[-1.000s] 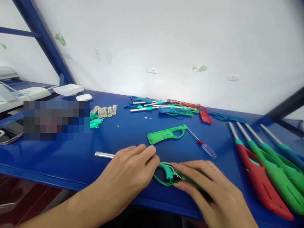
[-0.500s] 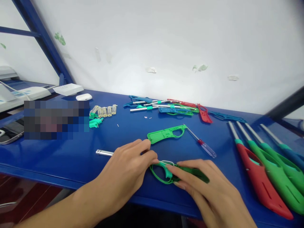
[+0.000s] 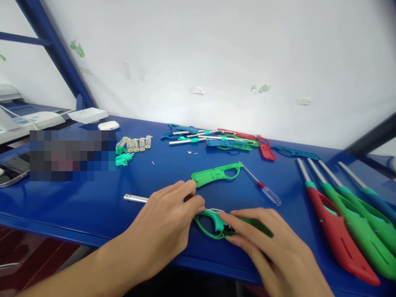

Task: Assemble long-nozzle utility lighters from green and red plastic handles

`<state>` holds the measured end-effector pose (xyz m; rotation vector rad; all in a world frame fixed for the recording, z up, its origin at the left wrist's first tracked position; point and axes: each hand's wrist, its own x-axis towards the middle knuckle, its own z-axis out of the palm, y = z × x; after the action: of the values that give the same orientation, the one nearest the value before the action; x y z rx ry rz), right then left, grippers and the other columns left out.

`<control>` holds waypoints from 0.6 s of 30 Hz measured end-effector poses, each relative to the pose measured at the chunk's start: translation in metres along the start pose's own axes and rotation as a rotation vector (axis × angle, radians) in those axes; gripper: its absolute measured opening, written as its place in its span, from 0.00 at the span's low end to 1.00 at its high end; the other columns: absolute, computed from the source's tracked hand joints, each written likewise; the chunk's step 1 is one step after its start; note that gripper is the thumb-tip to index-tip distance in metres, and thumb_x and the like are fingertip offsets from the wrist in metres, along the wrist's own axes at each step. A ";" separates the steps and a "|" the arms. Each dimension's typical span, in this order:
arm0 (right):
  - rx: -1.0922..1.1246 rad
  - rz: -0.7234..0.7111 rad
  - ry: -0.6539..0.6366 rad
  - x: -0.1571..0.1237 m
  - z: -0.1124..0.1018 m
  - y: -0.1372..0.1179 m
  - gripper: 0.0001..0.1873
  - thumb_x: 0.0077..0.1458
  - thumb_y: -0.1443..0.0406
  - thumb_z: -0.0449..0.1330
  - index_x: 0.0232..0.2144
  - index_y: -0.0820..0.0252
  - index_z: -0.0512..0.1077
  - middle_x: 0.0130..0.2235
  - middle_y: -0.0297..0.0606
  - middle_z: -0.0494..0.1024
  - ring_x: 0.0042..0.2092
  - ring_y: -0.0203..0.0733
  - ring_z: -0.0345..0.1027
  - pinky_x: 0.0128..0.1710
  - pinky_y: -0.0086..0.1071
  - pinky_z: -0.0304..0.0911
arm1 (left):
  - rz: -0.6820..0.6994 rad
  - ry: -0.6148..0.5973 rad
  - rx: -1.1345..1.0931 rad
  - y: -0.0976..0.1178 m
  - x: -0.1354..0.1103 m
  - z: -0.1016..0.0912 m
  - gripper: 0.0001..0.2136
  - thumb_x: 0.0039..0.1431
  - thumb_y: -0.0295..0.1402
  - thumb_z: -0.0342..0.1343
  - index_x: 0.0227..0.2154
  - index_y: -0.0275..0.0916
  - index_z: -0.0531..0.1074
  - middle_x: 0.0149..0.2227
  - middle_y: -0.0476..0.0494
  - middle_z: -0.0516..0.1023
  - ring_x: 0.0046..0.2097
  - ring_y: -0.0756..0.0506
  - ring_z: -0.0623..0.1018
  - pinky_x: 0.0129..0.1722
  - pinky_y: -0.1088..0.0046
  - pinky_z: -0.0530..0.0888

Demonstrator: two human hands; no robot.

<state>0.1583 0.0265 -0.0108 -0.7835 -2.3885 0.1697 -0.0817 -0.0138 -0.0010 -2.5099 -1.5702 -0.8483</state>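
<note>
Near the front edge of the table, an opened green lighter handle (image 3: 260, 226) lies between my two hands. Its metal tube (image 3: 135, 199) sticks out to the left from under my left hand (image 3: 168, 216), whose fingers pinch the front end of the handle. A teal trigger (image 3: 219, 224) sits in the finger loop, with a thin white wire above it. My right hand (image 3: 272, 239) grips the handle's wider part, its index finger pressing by the trigger. Just beyond lies the matching green half shell (image 3: 210, 175), touched at its tip by a screwdriver (image 3: 269, 194).
Assembled lighters, one red (image 3: 343, 235) and others green and blue, lie at right. Loose shells and metal tubes (image 3: 182, 141) are piled by the wall. Several clear fuel tanks (image 3: 142, 144) and teal triggers (image 3: 124, 159) sit at left, near a white case (image 3: 108, 126).
The teal trigger has shifted slightly down and left in the finger loop, and less of the white wire shows. Both hands stay nearly in place.
</note>
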 end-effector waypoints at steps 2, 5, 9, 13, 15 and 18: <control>-0.010 0.001 0.013 0.000 0.000 -0.001 0.16 0.71 0.62 0.55 0.57 0.45 0.75 0.44 0.37 0.79 0.44 0.37 0.77 0.41 0.24 0.77 | -0.007 0.006 -0.011 0.001 0.000 0.000 0.12 0.66 0.16 0.49 0.35 0.36 0.75 0.35 0.46 0.69 0.33 0.45 0.70 0.33 0.67 0.66; 0.000 0.002 0.007 0.000 0.001 -0.001 0.16 0.72 0.62 0.55 0.57 0.45 0.75 0.45 0.36 0.80 0.44 0.38 0.77 0.41 0.25 0.77 | -0.014 0.018 -0.013 0.001 0.000 -0.001 0.11 0.69 0.19 0.50 0.36 0.36 0.75 0.35 0.46 0.70 0.34 0.44 0.71 0.33 0.66 0.67; 0.008 0.005 0.003 -0.001 0.000 -0.001 0.16 0.72 0.63 0.55 0.57 0.45 0.75 0.45 0.36 0.80 0.45 0.38 0.77 0.43 0.25 0.77 | -0.044 0.015 -0.051 0.001 -0.001 -0.001 0.08 0.71 0.23 0.51 0.40 0.39 0.74 0.37 0.48 0.73 0.37 0.44 0.73 0.35 0.66 0.68; -0.010 0.003 0.009 -0.001 0.001 -0.002 0.16 0.71 0.62 0.55 0.56 0.45 0.75 0.45 0.36 0.80 0.45 0.37 0.77 0.42 0.24 0.77 | -0.066 -0.015 -0.083 0.002 0.002 -0.002 0.07 0.71 0.22 0.51 0.40 0.40 0.70 0.38 0.49 0.74 0.37 0.45 0.74 0.37 0.66 0.69; 0.000 0.002 0.008 -0.001 0.001 -0.002 0.16 0.72 0.62 0.54 0.57 0.46 0.74 0.45 0.36 0.80 0.45 0.36 0.78 0.43 0.23 0.77 | -0.062 -0.014 -0.084 0.002 0.003 -0.002 0.07 0.71 0.22 0.51 0.39 0.40 0.70 0.37 0.50 0.73 0.37 0.45 0.73 0.37 0.66 0.69; 0.013 0.005 0.006 -0.001 0.000 -0.002 0.16 0.72 0.64 0.53 0.57 0.46 0.74 0.46 0.36 0.80 0.46 0.35 0.78 0.45 0.22 0.76 | -0.051 -0.004 -0.079 0.002 0.003 -0.002 0.07 0.71 0.22 0.51 0.39 0.40 0.70 0.37 0.49 0.73 0.36 0.45 0.72 0.36 0.66 0.68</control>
<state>0.1577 0.0247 -0.0107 -0.7831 -2.3775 0.1850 -0.0794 -0.0130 0.0024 -2.5360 -1.6401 -0.9297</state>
